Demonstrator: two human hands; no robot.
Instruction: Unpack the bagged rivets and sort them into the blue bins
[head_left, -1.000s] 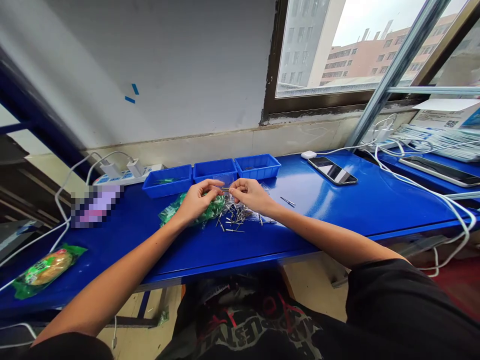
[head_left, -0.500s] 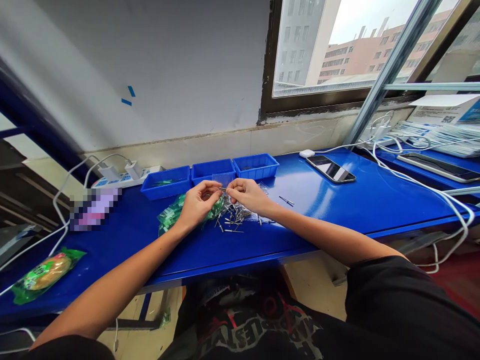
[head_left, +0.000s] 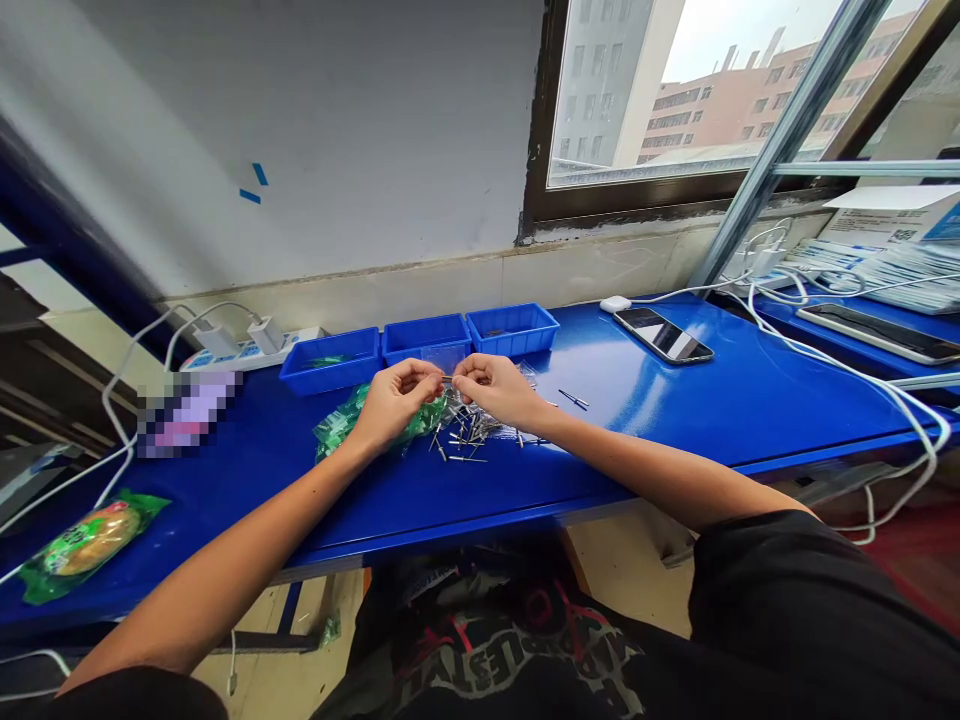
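My left hand point(head_left: 397, 400) and my right hand point(head_left: 499, 390) meet above the table, each in a closed pinch. Between their fingertips a short bit of a blind rivet point(head_left: 448, 379) shows; most of it is hidden by the fingers. Below lies a loose pile of silvery blind rivets point(head_left: 466, 432), partly on clear plastic bags point(head_left: 491, 424). Green plastic packets point(head_left: 337, 428) are heaped beneath and beside my left hand. To the right of my right wrist lie a couple of separate rivets point(head_left: 574, 400).
Three blue bins line the wall: the left bin point(head_left: 330, 378) with green pieces inside, the middle bin point(head_left: 424, 335) and the right bin point(head_left: 514, 330). A phone point(head_left: 664, 335), white cables point(head_left: 847, 360), a power strip point(head_left: 289, 348) and a wrapped bun point(head_left: 97, 540) lie around the blue table point(head_left: 660, 425).
Both hands stay together, still pinching the rivet, with only a slight shift of the fingers. The whole view has tilted very slightly.
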